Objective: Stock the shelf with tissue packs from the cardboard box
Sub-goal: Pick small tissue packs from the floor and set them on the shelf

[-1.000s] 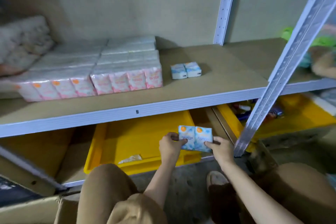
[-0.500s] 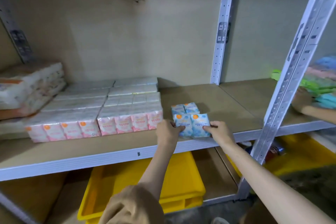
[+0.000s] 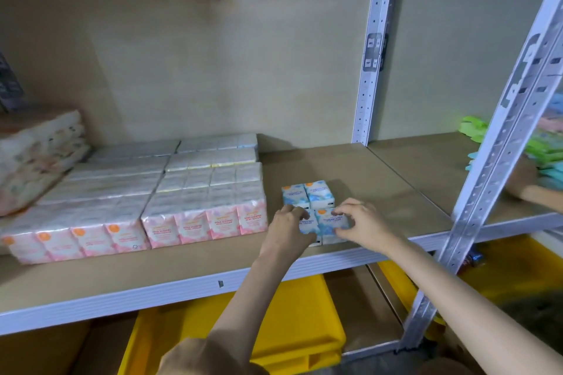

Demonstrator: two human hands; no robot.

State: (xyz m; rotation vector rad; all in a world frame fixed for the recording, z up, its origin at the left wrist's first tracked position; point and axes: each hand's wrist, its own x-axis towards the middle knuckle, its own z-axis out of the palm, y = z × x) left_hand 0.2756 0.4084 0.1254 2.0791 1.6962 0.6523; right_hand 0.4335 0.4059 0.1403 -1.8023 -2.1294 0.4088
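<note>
Fingers (image 3: pixel 300 214) of the left hand (image 3: pixel 288 224) curl over the left side of two blue packs (image 3: pixel 330 224), and the right hand (image 3: pixel 361 222) pinches the right side between thumb and fingertips, so both hands are grasping the pair. A second ago that pair was held low, in front of the yellow tray (image 3: pixel 298 320). Half a second ago it had come up to the shelf's front edge. Now it sits further in on the shelf (image 3: pixel 380 179) board, pressed against the rear pair (image 3: pixel 307 195) just beyond the fingertips, and the view has tilted up a little.

The blue packs are small, squarish blocks in glossy film, pale blue with cloudy white patches, an orange dot at the top corner and dark lettering too small to read. A white underside with a dark mark shows below the left thumb. The rear pair looks the same kind, side by side.

Left of the left hand, near but apart, stand pink packs (image 3: pixel 204 222) in shiny wrap, rows deep, their fronts rose and white. Further left lies a soft, puffy bundle (image 3: pixel 36 149). The board is matt brown fibreboard with a pale metal lip. Beyond the right hand rise perforated grey metal posts (image 3: pixel 370 70), and past the nearer one another person's hand (image 3: pixel 521 184) rests by green and blue goods (image 3: pixel 548 167).
</note>
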